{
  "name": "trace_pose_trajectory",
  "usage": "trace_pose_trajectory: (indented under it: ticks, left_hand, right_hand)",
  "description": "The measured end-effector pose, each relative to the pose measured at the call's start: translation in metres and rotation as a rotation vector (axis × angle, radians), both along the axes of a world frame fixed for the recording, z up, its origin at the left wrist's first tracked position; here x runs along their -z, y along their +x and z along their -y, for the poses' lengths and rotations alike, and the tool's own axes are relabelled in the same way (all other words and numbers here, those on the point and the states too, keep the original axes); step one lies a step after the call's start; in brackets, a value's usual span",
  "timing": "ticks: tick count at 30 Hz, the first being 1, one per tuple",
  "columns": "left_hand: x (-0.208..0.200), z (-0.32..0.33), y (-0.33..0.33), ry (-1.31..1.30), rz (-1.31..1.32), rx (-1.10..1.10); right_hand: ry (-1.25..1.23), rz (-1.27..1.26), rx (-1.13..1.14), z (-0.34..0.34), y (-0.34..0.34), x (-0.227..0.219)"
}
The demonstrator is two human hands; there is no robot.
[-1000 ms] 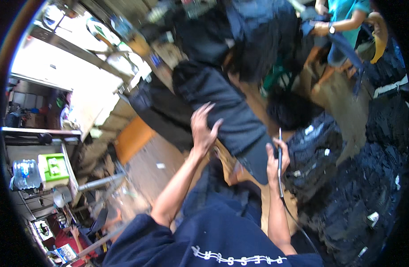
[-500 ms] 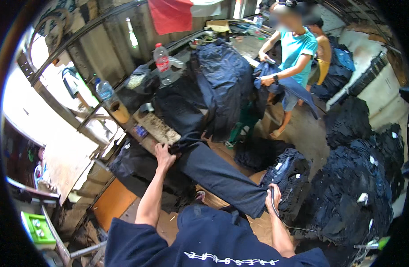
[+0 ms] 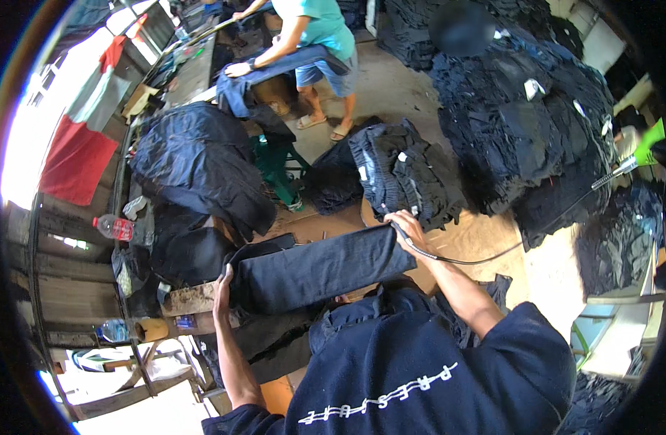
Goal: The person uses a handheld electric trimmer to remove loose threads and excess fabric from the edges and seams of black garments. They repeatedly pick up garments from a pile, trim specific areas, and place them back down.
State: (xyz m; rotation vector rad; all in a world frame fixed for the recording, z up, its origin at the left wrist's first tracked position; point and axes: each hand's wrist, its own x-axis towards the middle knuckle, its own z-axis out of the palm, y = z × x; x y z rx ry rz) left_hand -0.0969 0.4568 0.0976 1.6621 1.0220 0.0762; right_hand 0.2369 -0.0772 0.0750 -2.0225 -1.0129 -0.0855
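A pair of dark trousers [image 3: 318, 267] is stretched sideways in front of me, its cloth fairly flat. At its left end, my left hand [image 3: 223, 284] closes on the edge, some fingers hidden by the cloth. My right hand [image 3: 410, 232] is closed at the other end. It also holds a black corded tool [image 3: 400, 233], whose tip I cannot make out. From there a dark cable [image 3: 478, 262] runs right to a metal spring sleeve with a green fitting [image 3: 646, 148]. Below the left hand lies a worn wooden board [image 3: 192, 301].
Beyond the trousers lie a stack of folded dark garments [image 3: 405, 170], a green stool [image 3: 281, 170] and a draped heap of trousers [image 3: 195, 159]. Large dark clothing piles [image 3: 521, 109] rise at right. A co-worker in a turquoise shirt [image 3: 318, 32] handles blue cloth. Bottles [image 3: 115, 228] stand at left.
My view has turned to the right. The trousers, slanting down to the right before, now lie more level and slope up to the right. Both hands remain at their ends.
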Motion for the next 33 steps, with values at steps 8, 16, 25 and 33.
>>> trace_pose_trajectory:
  ticks: [8,16,25,33]
  left_hand:
    - [-0.048,0.148,0.017,-0.181,-0.34,0.028]
    - [0.002,0.134,0.112,-0.56,-0.022,-0.431]
    - [0.031,0.431,0.238,0.03,0.122,0.051]
    - [0.106,0.535,0.169,-0.246,-0.158,-0.107]
  right_hand:
    - [0.043,0.116,0.226,0.142,0.043,-0.015]
    - [0.058,-0.159,0.323,0.163,0.083,0.011]
    - [-0.124,0.168,0.629,0.329,0.178,-0.069]
    - [-0.184,0.062,0.317,0.263,0.126,-0.035]
